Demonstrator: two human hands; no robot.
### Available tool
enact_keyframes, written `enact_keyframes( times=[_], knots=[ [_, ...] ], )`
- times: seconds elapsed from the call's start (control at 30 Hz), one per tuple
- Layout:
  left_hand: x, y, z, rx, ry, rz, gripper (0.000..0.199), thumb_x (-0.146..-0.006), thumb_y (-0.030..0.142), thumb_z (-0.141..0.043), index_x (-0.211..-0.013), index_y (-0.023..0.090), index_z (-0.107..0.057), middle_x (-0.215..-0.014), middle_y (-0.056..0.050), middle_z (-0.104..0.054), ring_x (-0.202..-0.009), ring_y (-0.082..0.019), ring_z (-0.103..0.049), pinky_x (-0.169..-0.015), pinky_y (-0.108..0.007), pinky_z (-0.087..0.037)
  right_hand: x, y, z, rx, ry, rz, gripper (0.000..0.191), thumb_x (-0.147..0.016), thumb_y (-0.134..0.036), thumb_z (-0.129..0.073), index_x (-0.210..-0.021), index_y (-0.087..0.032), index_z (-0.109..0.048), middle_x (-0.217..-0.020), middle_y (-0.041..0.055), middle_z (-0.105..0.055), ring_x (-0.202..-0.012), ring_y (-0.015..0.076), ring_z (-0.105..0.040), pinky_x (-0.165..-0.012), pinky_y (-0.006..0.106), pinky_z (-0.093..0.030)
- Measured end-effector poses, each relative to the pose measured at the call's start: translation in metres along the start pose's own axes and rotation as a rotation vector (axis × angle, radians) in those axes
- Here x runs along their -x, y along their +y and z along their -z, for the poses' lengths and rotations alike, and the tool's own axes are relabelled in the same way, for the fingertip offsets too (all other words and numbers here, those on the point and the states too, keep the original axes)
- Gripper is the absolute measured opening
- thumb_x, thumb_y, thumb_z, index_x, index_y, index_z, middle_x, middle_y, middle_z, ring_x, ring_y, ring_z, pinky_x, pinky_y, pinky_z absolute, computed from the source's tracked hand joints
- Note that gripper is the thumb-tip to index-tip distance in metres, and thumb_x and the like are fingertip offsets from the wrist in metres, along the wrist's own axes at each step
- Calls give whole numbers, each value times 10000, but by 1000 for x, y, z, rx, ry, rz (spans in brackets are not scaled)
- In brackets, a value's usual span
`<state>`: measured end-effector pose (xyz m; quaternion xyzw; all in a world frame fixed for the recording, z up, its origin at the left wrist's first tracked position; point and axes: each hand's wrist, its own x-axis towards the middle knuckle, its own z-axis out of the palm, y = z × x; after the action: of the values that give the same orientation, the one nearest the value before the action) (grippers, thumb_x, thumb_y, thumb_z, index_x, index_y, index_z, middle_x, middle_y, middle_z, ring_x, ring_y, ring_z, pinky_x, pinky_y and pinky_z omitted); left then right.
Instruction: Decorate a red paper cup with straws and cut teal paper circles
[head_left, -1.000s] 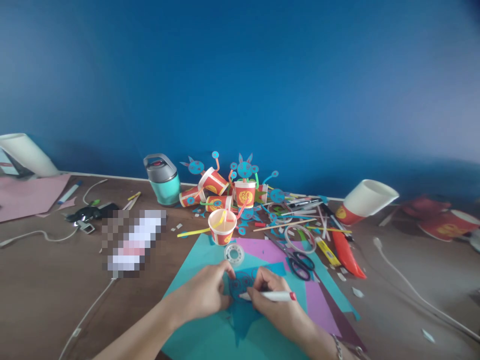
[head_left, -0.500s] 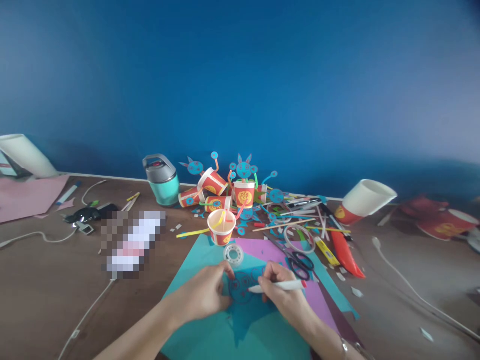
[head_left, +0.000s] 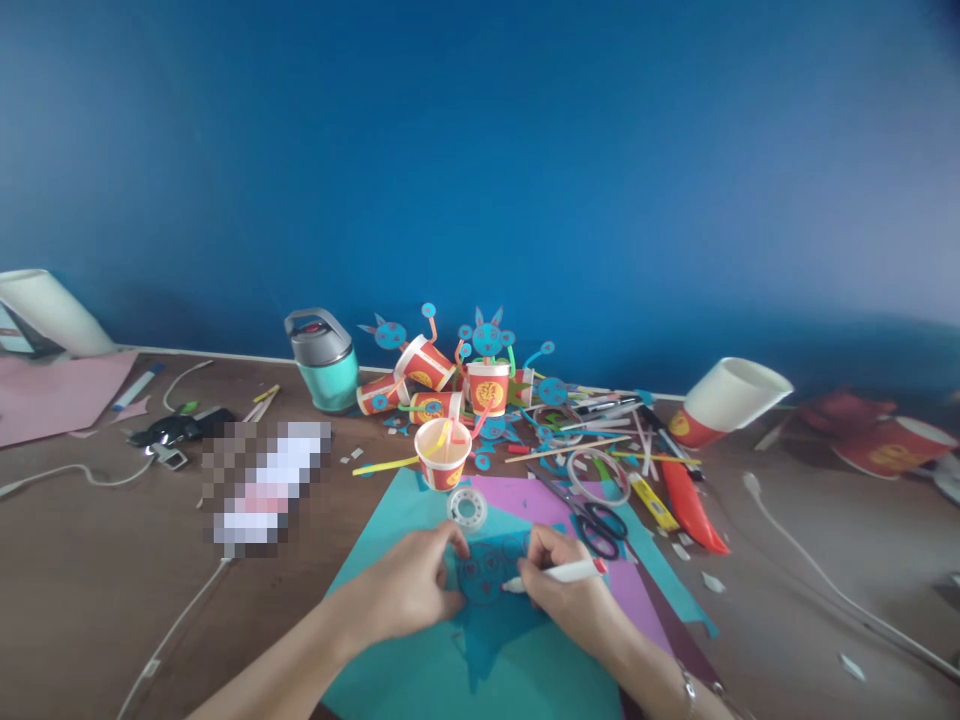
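Note:
A blue piece of paper (head_left: 491, 635) lies on the teal sheet (head_left: 405, 670), with a round face with eyes drawn on it in dark reddish lines. My left hand (head_left: 416, 585) holds its left edge, thumb low and fingertip high. In my right hand (head_left: 562, 590) is a white marker (head_left: 574, 571) with a red end, its tip at the right side of the drawn face. Just above the paper lies a roll of clear tape (head_left: 466, 509). Black-handled scissors (head_left: 602, 530) rest to the right of my right hand.
Red paper cups with straws and blue faces (head_left: 488, 390) crowd the back, behind one upright cup (head_left: 442, 470). A teal flask (head_left: 328, 375) stands left of them. A glue tube (head_left: 654, 502), a red packet (head_left: 690, 510) and a leaning cup stack (head_left: 731, 400) are at right.
My right hand has moved the marker tip slightly right and down across the drawn face. My left hand stays on the paper's edge.

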<state>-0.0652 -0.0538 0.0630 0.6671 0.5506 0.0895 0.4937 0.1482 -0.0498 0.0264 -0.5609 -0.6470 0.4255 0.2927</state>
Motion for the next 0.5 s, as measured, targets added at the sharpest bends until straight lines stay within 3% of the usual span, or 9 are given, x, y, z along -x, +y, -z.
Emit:
enact_keyframes(
  times=[0.17,0.33,0.5],
  knots=[
    [0,0,0,-6,-1,5,330,-653,132,-582,-972,207,-541,-536,106,-432,-506,-116,-424,-480,-227,-284,0,0,1,-31,19,-6,213,-667,-239,-535,-536,-243,-367,-472,-51,-439,-482,118,-388,-459,244,-300],
    [0,-4,-1,15,-5,-19,332,-655,138,-576,-974,215,-530,-502,120,-382,-481,-111,-374,-448,-234,-232,2,-1,2,-162,-48,-8,201,-718,-283,-514,-573,-243,-380,-450,-61,-451,-437,107,-394,-443,234,-302],
    [-1,-6,-2,19,-8,-23,359,-643,116,-568,-987,213,-535,-515,117,-393,-483,-106,-375,-449,-227,-234,7,1,-8,-21,-96,70,208,-734,-204,-545,-586,-225,-400,-531,-59,-460,-504,103,-408,-471,221,-313]
  ],
)
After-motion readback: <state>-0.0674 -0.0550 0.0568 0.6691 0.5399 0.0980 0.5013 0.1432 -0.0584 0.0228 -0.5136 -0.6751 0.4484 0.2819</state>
